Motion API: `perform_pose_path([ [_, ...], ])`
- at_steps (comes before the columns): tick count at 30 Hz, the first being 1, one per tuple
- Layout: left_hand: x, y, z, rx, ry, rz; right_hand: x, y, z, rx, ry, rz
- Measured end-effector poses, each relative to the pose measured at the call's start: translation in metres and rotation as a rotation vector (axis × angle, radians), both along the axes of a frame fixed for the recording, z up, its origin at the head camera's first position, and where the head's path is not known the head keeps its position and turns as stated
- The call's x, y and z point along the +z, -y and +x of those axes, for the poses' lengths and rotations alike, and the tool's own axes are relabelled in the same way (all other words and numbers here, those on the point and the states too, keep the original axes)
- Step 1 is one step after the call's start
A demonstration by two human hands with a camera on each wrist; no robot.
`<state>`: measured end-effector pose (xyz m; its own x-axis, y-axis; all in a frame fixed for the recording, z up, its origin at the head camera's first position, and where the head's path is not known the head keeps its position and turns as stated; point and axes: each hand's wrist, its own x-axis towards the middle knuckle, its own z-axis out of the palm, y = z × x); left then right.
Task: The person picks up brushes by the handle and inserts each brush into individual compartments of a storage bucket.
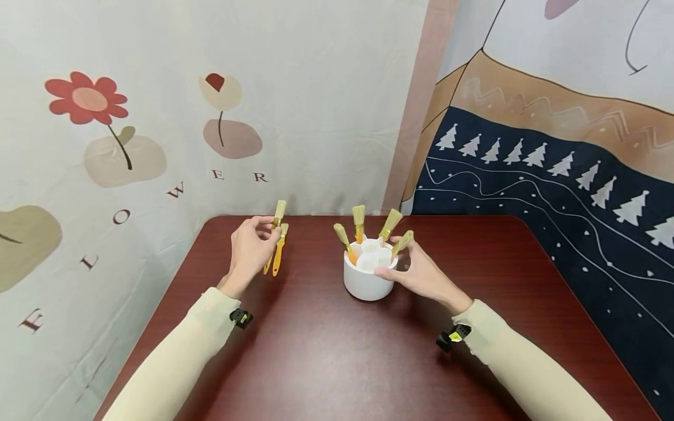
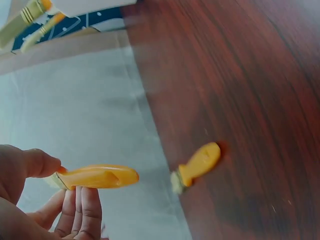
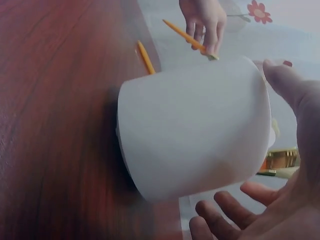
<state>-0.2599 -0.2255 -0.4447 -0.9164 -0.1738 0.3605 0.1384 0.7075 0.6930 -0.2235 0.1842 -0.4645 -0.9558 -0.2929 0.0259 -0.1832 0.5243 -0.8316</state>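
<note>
My left hand (image 1: pixel 256 244) pinches a flat paintbrush (image 2: pixel 102 176) between thumb and fingers, bristles up and the orange handle pointing down, above the table. Beside it a second orange-handled paintbrush (image 1: pixel 279 251) lies on the table. My right hand (image 1: pixel 418 270) holds the right side of a white round brush pot (image 1: pixel 367 285), thumb on the front rim and fingers toward the back. In the right wrist view the pot's side (image 3: pixel 192 132) fills the middle, partly hiding the fingers' contact. Several paintbrushes (image 1: pixel 359 217) stand in the pot around its white sectioned top (image 1: pixel 371 257), bristles up, leaning outward.
The dark red-brown table (image 1: pixel 326 362) has its far edge close against a pale flower-printed cloth (image 1: pixel 326 105). To the right hangs a dark blue cloth (image 1: pixel 532 181) with white trees.
</note>
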Motion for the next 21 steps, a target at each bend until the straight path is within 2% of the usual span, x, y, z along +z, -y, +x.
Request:
perform_pose_path([
  [6, 0.007, -0.014, 0.009, -0.017, -0.026, 0.057, -0.001, -0.006, -0.006, 0.055, 0.054, -0.046],
  [13, 0.015, -0.029, 0.018, -0.063, -0.068, 0.153, 0.000, -0.007, -0.009, 0.080, 0.057, -0.036],
  [21, 0.021, -0.045, 0.029, -0.085, -0.067, 0.179, -0.001, -0.009, -0.011, 0.098, 0.077, -0.054],
])
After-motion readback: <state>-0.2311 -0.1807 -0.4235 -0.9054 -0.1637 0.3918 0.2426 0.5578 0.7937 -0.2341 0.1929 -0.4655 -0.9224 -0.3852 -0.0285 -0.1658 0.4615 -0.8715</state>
